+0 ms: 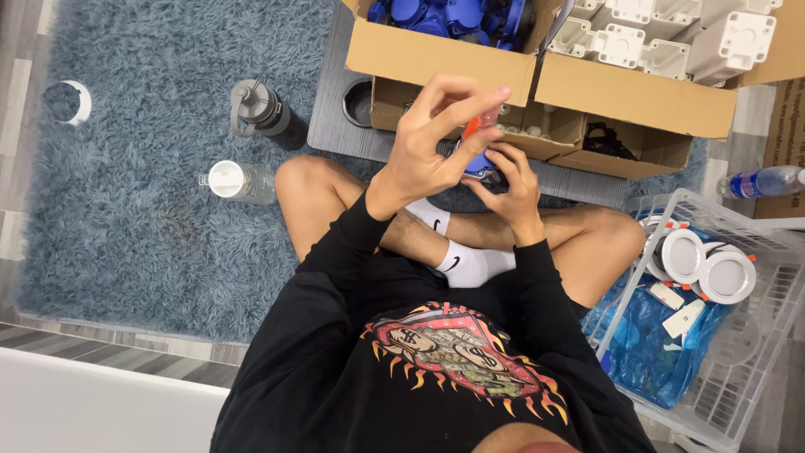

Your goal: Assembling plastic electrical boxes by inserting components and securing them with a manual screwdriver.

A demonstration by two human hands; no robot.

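boxes [637, 96] hold blue and white parts; basket [759, 331] holds round lamps [726, 276]

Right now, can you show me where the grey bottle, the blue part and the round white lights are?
grey bottle [262, 109], head view, on its dark body.
blue part [478, 161], head view, on its blue edge between the hands.
round white lights [726, 276], head view, on one light's white face.

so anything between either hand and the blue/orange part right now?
Nothing visible. Both hands are already on it: the left hand grips the orange piece from above, and the right hand holds the blue part from below, in front of the cardboard boxes. How the two pieces join is hidden by the fingers.
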